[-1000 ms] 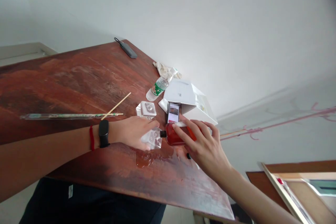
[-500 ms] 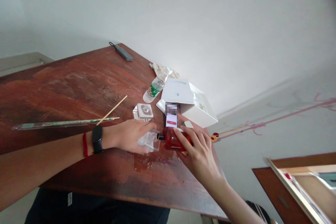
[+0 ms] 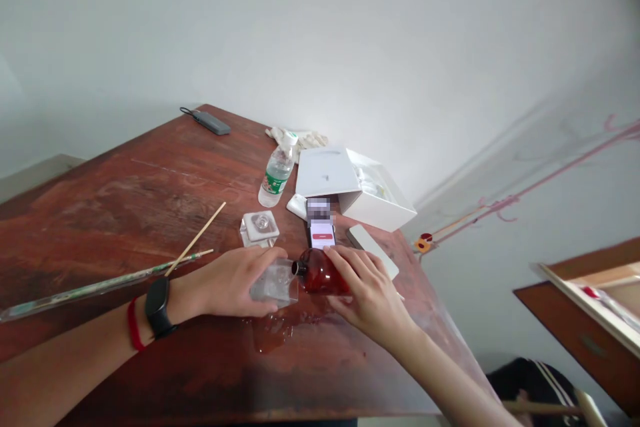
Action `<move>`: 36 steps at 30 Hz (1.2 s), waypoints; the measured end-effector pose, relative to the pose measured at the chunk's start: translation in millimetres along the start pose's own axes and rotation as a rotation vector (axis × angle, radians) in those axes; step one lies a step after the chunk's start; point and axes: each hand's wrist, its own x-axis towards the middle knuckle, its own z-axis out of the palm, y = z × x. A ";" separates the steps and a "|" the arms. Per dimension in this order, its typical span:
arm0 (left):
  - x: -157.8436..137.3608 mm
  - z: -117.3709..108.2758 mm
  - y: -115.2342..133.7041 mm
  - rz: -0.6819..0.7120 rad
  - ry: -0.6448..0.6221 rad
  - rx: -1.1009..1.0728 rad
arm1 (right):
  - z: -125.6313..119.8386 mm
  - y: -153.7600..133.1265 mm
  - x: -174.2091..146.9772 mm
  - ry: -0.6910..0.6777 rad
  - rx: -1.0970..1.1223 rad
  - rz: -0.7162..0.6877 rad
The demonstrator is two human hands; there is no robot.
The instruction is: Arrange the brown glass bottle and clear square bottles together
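Two hands meet near the front middle of the brown wooden desk (image 3: 125, 200). The left hand (image 3: 231, 282) lies on a clear plastic container (image 3: 276, 283); its fingers (image 3: 260, 260) are curled over the top and near side of it and press it down on the desk. The right hand (image 3: 367, 293) holds a small bottle with red liquid (image 3: 320, 271), which lies on its side. Its fingers (image 3: 345, 265) are bent around the body of the bottle, and the dark neck of the bottle touches the open side of the clear container. Just under the container and the bottle there is a puddle of reddish liquid (image 3: 273, 332) on the wood.

On the left wrist sit a black watch (image 3: 159, 307) and a red string (image 3: 133, 325). Behind the hands stands a phone (image 3: 320, 225) with a lit screen, and a second clear container (image 3: 259, 226) is near it. Further back are a plastic water bottle (image 3: 276, 175) with a green label, an open white box (image 3: 350, 188) and a crumpled cloth (image 3: 300, 139). A flat white device (image 3: 373, 250) lies to the right of the phone. At the left, a thin wooden stick (image 3: 196, 239) rests across a long green sleeve (image 3: 95, 288). A grey device with a cord (image 3: 210, 121) is at the far corner.
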 end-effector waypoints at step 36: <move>1.5 10.3 -14.8 -0.183 0.005 0.144 | 82.1 5.8 24.1 0.196 1.024 0.293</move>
